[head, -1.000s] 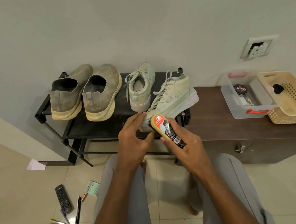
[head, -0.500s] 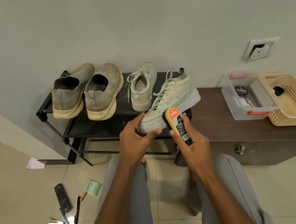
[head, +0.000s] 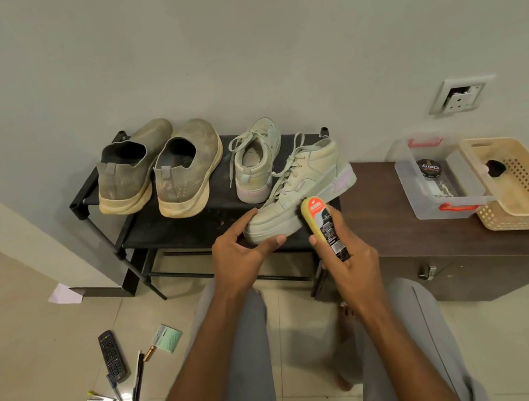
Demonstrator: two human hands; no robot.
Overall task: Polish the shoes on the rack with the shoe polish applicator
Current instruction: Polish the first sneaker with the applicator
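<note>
Polishing of the near-right pale sneaker [head: 294, 202] on the black rack [head: 171, 232] appears under way: the left hand [head: 240, 256] clasps its toe while the right hand [head: 348, 256] grips the shoe polish applicator [head: 324, 225], sponge against the shoe's side. The next move likely calls for steady strokes along the upper. A dark low counter [head: 401, 241] stands right; tiled floor [head: 36, 340] below.

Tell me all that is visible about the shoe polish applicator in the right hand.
The shoe polish applicator is a slim bottle with a black printed label, an orange top part and a yellow sponge edge. The right hand grips its lower part; its sponge end lies against the side of the pale high-top sneaker, near the sole.
</note>
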